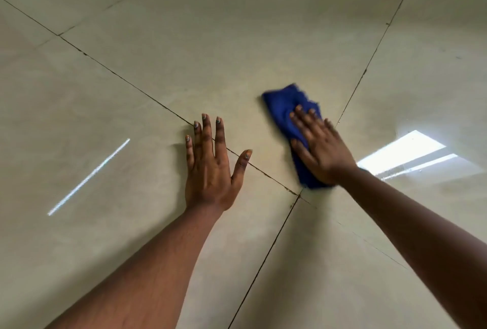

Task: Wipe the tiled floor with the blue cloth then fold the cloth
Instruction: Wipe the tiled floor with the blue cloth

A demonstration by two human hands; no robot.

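Note:
A blue cloth (283,107) lies bunched and flat on the beige tiled floor (210,52), right of centre. My right hand (320,148) presses down on its near half with the fingers spread, and the cloth's far end sticks out beyond the fingertips. The cloth and this hand look slightly blurred. My left hand (210,168) rests palm-down on the bare tile to the left, fingers apart, across a dark grout line, holding nothing.
Dark grout lines (118,75) cross the floor and meet just below the cloth near my right wrist. Bright light reflections sit on the glossy tiles at the left (88,177) and at the right (405,153). Only floor fills the view.

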